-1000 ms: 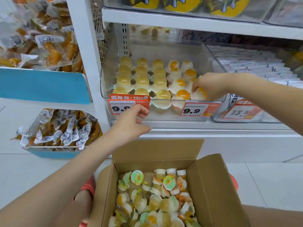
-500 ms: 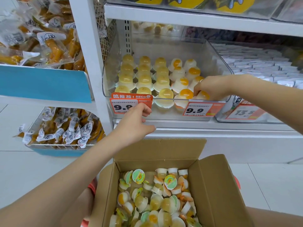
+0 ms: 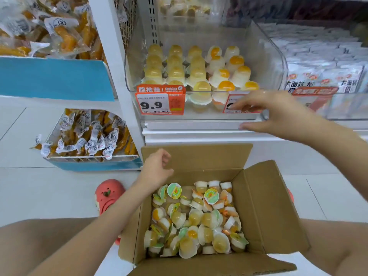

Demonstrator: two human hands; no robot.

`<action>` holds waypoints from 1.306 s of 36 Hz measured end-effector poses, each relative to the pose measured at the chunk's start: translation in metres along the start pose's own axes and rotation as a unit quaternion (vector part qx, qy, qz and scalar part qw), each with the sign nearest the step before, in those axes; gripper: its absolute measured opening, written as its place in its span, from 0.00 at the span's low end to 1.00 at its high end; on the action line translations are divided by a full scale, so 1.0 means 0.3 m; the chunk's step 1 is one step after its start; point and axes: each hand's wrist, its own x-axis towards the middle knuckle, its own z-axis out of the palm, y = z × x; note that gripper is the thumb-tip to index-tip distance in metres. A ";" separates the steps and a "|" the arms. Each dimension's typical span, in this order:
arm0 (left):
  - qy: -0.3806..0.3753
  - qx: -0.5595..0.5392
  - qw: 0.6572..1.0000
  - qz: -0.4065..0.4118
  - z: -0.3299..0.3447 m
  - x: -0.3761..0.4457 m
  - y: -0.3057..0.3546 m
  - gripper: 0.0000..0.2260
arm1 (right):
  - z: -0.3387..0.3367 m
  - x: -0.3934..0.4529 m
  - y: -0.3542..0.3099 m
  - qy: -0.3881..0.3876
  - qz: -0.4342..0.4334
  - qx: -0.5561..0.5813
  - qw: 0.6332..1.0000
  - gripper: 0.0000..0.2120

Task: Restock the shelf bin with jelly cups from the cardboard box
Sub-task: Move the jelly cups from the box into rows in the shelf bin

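While both hands are out of the bin, I see this: my right hand (image 3: pixel 272 110) hangs in front of the clear shelf bin (image 3: pixel 264 62), fingers spread and relaxed, holding nothing, fingertips in front of the right-hand price tag (image 3: pixel 237 104). My left hand (image 3: pixel 157 168) is low, at the far-left corner of the cardboard box (image 3: pixel 274 206), against its rear flap, fingers loosely curled, nothing visible in them.

Jelly cups in the bin (image 3: pixel 197 70) stand upside down in neat rows: pale yellow ones on the left, white ones with an orange centre on the right. Front row sits just behind the bin's front lip.

Loose jelly cups in the box (image 3: pixel 195 220) lie jumbled, some on their sides, a few with green printed lids showing. Box flaps are open; box sits on the floor just below the shelf.

Orange 9.9 price tag (image 3: pixel 160 100) is clipped to the bin's front left. Right of the bin: a second clear bin of white packets (image 3: pixel 322 62). Left unit: bagged yellow snacks (image 3: pixel 49 30) up top, more in the lower tray (image 3: pixel 89 134). Red shoe (image 3: pixel 108 194) on the floor tiles beside my left forearm.
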 end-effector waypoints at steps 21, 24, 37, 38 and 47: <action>-0.148 0.016 0.961 -0.231 0.510 -0.040 -0.470 0.16 | 1.163 -0.158 0.210 -0.329 0.199 0.168 0.908 0.30; -0.147 0.013 0.959 -0.243 0.553 -0.035 -0.490 0.18 | 1.209 -0.134 0.225 -0.349 0.185 0.129 0.910 0.32; -0.142 0.078 0.956 -0.244 0.576 -0.005 -0.495 0.15 | 1.216 -0.121 0.243 -0.278 0.274 0.283 0.876 0.24; -0.141 0.103 0.958 -0.229 0.562 -0.004 -0.481 0.15 | 1.193 -0.122 0.242 -0.250 0.310 0.346 0.849 0.23; -0.139 -0.264 0.921 -0.249 0.323 0.068 -0.185 0.20 | 0.877 -0.108 0.176 -0.098 0.401 0.687 0.598 0.13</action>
